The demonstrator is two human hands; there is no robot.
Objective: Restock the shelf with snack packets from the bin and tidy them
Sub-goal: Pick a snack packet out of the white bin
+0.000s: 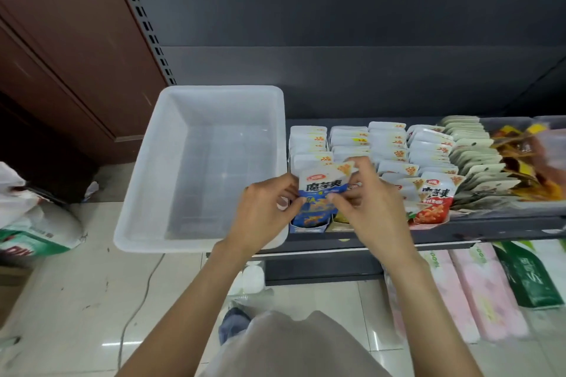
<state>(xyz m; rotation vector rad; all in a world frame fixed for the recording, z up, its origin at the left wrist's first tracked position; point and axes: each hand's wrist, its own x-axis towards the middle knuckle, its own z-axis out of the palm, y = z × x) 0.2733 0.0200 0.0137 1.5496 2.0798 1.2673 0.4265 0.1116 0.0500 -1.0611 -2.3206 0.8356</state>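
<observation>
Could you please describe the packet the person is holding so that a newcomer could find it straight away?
Start at the empty translucent bin on the shelf's left end. Just right of it stands the first row of snack packets, and the blue-fronted packet is at the row's front, pinched between the left hand and right hand. Its neighbour, the red-fronted packet, stands further right.

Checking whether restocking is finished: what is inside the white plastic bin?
The white plastic bin shows only its bare translucent floor and walls; no packets are visible. Its near right corner is covered by the left hand, so that spot cannot be seen.
</observation>
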